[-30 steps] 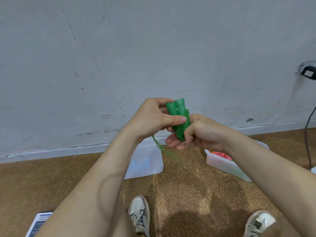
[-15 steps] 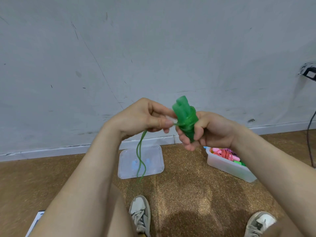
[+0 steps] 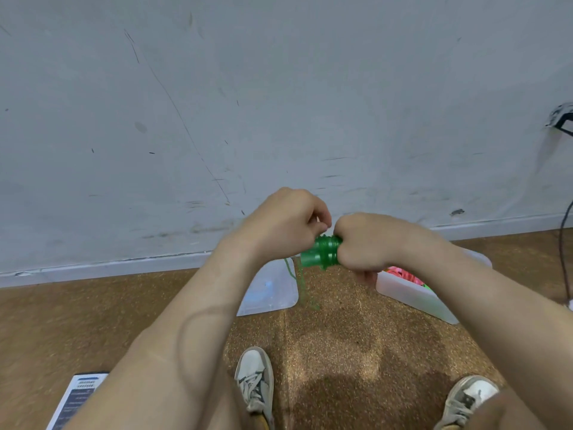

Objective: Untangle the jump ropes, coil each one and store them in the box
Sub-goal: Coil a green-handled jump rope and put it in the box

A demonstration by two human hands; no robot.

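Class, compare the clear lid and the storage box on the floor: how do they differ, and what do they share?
The lid lies flat and shallow; the box has taller walls. The lid shows no ropes; the box holds pink ropes. Both are translucent plastic, resting on the brown floor.

Centre frame, the jump rope point(image 3: 322, 252) is translucent green; box point(image 3: 412, 297) at right is milky white, with pink-red ropes point(image 3: 401, 272) inside; floor point(image 3: 93, 321) is speckled brown; wall point(image 3: 279, 88) is scuffed grey.

Brown cork floor point(image 3: 341, 352), a few things lying on it.
A clear lid point(image 3: 273, 293) lies just below the left hand point(image 3: 285, 228). A clear box point(image 3: 412, 297) of coloured ropes point(image 3: 403, 273) sits below and right of the right hand point(image 3: 369, 243), and a printed sheet point(image 3: 74, 398) lies far down-left.
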